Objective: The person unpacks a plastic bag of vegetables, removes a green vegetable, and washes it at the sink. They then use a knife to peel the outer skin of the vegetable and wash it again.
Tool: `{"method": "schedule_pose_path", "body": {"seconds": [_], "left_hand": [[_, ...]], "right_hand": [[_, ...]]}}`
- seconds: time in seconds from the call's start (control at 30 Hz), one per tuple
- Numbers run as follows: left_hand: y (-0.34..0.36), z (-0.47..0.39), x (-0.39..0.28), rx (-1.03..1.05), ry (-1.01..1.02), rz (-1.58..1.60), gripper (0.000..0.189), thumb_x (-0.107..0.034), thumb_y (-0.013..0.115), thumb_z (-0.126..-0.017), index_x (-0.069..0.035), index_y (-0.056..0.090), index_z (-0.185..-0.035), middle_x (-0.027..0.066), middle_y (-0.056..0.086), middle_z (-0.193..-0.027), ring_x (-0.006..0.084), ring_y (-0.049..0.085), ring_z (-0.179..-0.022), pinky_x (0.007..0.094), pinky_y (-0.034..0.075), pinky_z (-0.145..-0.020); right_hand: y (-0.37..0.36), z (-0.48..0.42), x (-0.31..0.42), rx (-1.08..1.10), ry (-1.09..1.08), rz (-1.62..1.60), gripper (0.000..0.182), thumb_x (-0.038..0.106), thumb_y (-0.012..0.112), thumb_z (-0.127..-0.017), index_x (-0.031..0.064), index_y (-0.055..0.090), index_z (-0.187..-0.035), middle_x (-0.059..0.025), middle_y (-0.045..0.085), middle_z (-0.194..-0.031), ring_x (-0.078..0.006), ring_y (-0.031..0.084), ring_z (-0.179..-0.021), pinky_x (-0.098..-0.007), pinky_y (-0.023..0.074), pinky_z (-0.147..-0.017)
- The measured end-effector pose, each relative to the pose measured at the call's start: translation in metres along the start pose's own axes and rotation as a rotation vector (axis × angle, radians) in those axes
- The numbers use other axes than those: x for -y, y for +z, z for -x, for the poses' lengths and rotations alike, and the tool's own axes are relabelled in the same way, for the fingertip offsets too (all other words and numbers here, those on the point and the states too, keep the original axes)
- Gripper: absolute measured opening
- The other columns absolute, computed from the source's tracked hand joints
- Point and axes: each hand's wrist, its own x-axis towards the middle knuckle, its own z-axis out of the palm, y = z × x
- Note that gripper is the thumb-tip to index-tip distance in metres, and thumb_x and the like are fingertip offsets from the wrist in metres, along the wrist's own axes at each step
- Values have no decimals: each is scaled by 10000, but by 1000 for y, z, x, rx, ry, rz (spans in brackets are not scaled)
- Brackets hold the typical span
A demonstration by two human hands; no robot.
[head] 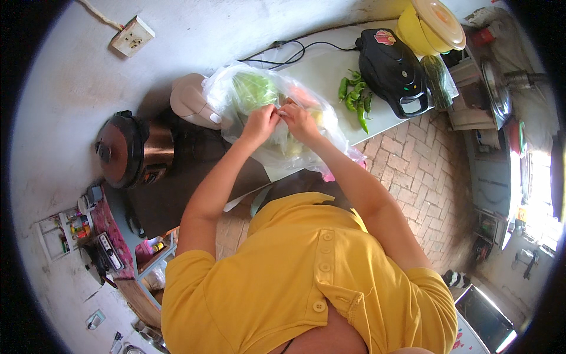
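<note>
Both hands meet above a large clear plastic bag [283, 141] at the counter's near edge. My left hand [261, 124] and my right hand [298, 121] pinch a gathered bit of thin white plastic between their fingertips, nearly touching each other. Inside the bag, a pale green leafy vegetable [255, 90] shows at the upper left and reddish-orange produce [301, 95] at the upper right; the rest is blurred by the plastic. To the right of the bag, a small pile of green peppers [356, 97] lies on the white counter [329, 71].
A black electric griddle [391, 68], a dark green squash [435, 82] and a yellow lidded tub [424, 28] stand at the right. At the left are a beige appliance [192, 101] and an electric pressure cooker [135, 150]. A black cord [303, 48] runs along the wall.
</note>
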Motion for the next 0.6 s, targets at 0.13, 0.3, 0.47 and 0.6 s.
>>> {"method": "schedule_pose_path", "body": {"seconds": [0.13, 0.3, 0.47, 0.6], "left_hand": [[-5, 1, 5, 116, -135, 175, 113, -92, 627, -895, 15, 621, -931, 137, 640, -720, 225, 640, -638, 335, 485, -601], [-11, -1, 0, 70, 133, 181, 115, -88, 625, -906, 15, 638, -954, 92, 630, -670, 150, 609, -586, 302, 466, -572], [-23, -7, -6, 199, -5, 149, 118, -96, 632, -908, 21, 645, -921, 88, 618, -655, 134, 584, -587, 300, 464, -579], [-15, -6, 2, 86, 64, 189, 94, -92, 630, -884, 0, 623, -903, 173, 645, -779, 330, 635, -653, 386, 481, -599]], "right_hand": [[3, 3, -5, -67, -122, -3, 151, 177, 596, -905, 47, 641, -969, -177, 645, -924, -399, 616, -899, -481, 480, -785], [-5, 1, -13, 58, 132, -148, 172, 189, 597, -901, 42, 635, -980, -190, 659, -972, -397, 622, -944, -462, 487, -807], [-7, 0, -10, 68, 123, -126, 191, 213, 587, -905, 53, 632, -1000, -198, 659, -976, -402, 621, -956, -461, 488, -811], [-2, 1, -5, 15, 109, -91, 181, 191, 600, -901, 79, 641, -1038, -162, 660, -964, -345, 635, -905, -415, 487, -783]]}}
